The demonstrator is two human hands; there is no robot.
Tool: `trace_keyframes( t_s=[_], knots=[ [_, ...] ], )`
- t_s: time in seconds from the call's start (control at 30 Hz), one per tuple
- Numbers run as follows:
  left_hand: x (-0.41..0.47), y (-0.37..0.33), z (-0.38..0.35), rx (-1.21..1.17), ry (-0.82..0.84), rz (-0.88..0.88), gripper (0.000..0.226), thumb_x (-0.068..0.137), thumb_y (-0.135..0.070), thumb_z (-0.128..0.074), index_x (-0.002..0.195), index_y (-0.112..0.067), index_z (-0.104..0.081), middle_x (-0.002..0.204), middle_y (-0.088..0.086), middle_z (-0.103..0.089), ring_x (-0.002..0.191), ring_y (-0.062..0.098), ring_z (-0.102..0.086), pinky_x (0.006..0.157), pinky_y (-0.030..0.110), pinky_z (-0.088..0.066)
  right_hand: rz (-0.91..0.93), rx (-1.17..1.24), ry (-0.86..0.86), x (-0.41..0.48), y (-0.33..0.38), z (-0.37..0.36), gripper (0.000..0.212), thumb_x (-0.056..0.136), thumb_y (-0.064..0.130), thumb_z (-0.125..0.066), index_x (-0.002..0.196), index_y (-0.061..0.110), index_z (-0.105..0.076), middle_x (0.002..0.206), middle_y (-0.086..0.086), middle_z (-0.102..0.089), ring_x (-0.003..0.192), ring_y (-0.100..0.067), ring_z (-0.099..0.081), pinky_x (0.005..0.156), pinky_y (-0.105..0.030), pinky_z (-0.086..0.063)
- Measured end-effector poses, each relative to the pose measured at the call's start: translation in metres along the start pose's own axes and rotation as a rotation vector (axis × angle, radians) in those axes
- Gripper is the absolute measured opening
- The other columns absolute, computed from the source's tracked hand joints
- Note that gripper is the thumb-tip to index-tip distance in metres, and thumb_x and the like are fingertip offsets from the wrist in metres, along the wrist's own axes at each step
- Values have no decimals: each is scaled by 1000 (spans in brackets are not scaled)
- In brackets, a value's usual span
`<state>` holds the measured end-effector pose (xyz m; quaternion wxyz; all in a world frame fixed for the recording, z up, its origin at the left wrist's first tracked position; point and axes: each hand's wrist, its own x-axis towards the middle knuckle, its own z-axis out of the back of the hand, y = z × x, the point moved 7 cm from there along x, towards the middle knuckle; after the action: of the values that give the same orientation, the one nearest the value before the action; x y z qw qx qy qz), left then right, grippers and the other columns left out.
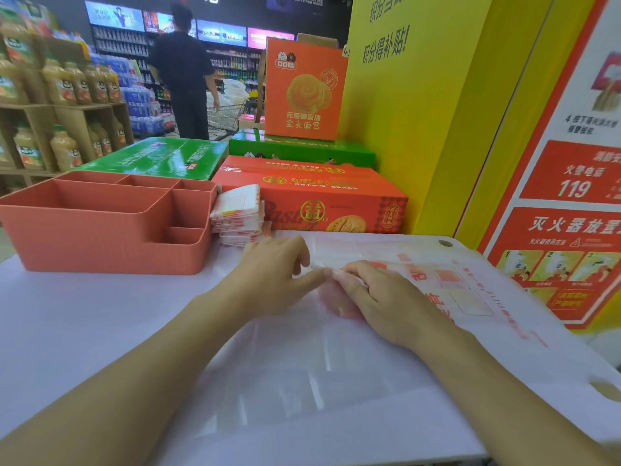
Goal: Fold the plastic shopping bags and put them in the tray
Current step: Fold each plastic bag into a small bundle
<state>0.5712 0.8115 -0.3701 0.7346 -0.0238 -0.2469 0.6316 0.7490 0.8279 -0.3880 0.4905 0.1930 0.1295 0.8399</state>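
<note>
Plastic bag (302,381) flat on counter (67,314); my right hand (369,294) pinches its fold, left hand (275,267) loose, index pressing it.

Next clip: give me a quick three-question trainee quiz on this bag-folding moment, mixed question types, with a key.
1. True or false: the tray already holds folded bags.
2. The stack of folded bags sits: A) inside the tray; B) between the tray and the red box; C) on top of a green box.
3. What are the left hand and the right hand both touching?

Key: 1 false, the compartments in view show no bags. 2 B. 3 the plastic bag lying on the table.
</note>
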Motion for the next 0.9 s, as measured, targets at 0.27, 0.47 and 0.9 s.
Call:
trace_keyframes(
  t_s=[0.27,0.47,0.9],
  knots=[
    [-4,-12,-9,-404,116,142,49,94,-65,-47,80,-25,-72,77,-19,-74,62,-2,-62,68,27,-50,107,34,-52,-2,13,1,38,104,57,-24,95,40,-56,90,20,-65,97,-11,-57,92,-45,-45],
    [-3,4,-11,-688,81,246,26,93,-26,-52,86,-18,-75,80,0,-75,68,9,-63,70,28,-46,120,181,-58,1,10,-2,37,103,53,-39,126,35,-62,116,16,-66,108,-7,-59,99,-40,-46],
    [6,14,-13,-960,121,208,23,97,-23,-54,104,-22,-76,98,4,-77,78,15,-60,74,31,-48,-190,835,-270,4,-9,8,31,89,13,-77,116,14,-62,87,-6,-76,72,-25,-73,66,-35,-59]
  ],
)
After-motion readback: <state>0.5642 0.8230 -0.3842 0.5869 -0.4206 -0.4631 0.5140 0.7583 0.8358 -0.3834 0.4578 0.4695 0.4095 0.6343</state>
